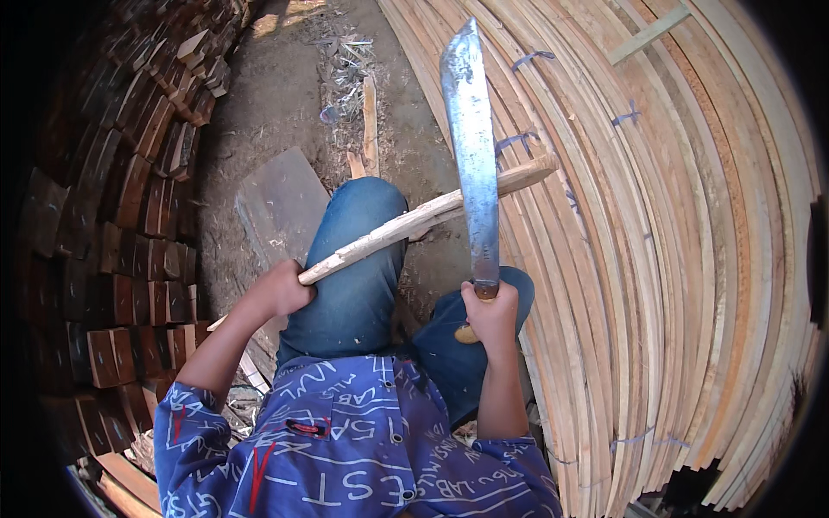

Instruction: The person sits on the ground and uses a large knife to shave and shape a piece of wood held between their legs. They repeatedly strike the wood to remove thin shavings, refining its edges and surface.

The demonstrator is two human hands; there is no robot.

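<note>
Left hand [283, 289], just left of centre: closed in a fist around the near end of a pale, rough-surfaced stick [371, 240]. The stick crosses above the raised knee in blue jeans [345, 311] and slants up to the right, its far end slightly above and right of the middle of the frame, over the edge of the long planks [673, 259].

Right hand [490, 312], right of centre and lower: fingers wrapped firmly around the handle of a machete [471, 112]. The blade stands nearly upright, its tip near the top edge, and passes in front of the stick. Whether blade and wood touch, I cannot tell.

Surroundings noted: the planks fill the right side, bound in places with blue ties [531, 59]. Stacked dark timber [129, 259] occupies the left. A flat grey board [276, 194] lies on the ground beyond the left hand; wood shavings [345, 73] are scattered at upper centre.
</note>
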